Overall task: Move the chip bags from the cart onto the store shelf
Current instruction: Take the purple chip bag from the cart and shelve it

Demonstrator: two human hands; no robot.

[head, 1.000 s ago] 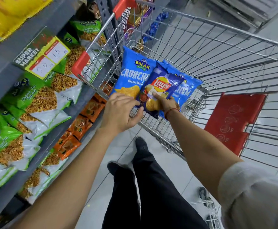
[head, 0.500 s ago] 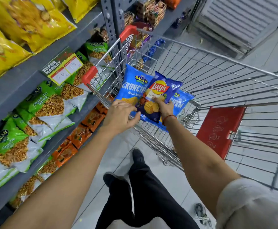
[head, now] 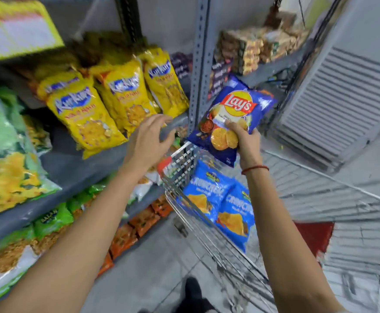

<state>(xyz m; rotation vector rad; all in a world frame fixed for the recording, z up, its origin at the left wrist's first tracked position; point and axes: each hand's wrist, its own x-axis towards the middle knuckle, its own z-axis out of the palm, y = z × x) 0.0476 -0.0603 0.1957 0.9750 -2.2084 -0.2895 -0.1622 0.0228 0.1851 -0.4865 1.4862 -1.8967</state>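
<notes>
My right hand (head: 245, 143) grips the lower edge of a dark blue Lay's chip bag (head: 232, 114) and holds it upright above the wire cart (head: 180, 163), close to the grey shelf upright (head: 198, 64). Two light blue Crunchex bags (head: 220, 204) still lean inside the cart's near corner. My left hand (head: 150, 141) hovers with fingers spread over the front edge of the grey shelf (head: 76, 163), just right of the yellow Kurkure bags (head: 89, 114). It holds nothing.
Green namkeen bags (head: 8, 159) fill the shelf at left, with more green and orange packets (head: 139, 222) on lower shelves. Brown stacked packs (head: 252, 48) sit on the far shelf. A grey shutter (head: 338, 105) stands at right. The cart's red seat flap (head: 309, 240) is below.
My right hand has lifted the Lay's bag up out of the cart toward the shelf. My left hand let go of the Crunchex bag and rose to the shelf edge. The view tilted upward.
</notes>
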